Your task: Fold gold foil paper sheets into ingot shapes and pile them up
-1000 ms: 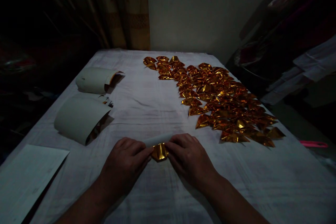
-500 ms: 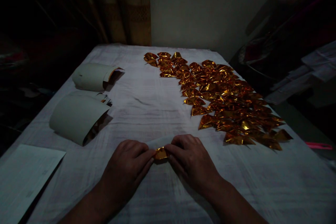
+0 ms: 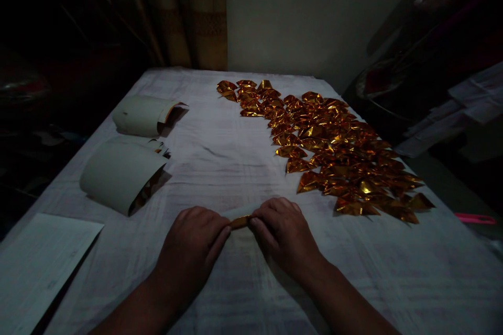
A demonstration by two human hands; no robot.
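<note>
We see our left hand (image 3: 192,241) and right hand (image 3: 283,235) each pinching one end of a gold foil strip (image 3: 239,222).

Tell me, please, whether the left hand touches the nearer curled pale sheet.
Apart: the head view shows tablecloth between the left hand and the curled sheet.

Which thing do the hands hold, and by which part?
A folded piece of gold foil: the left hand pinches its left end, the right hand its right end.
</note>
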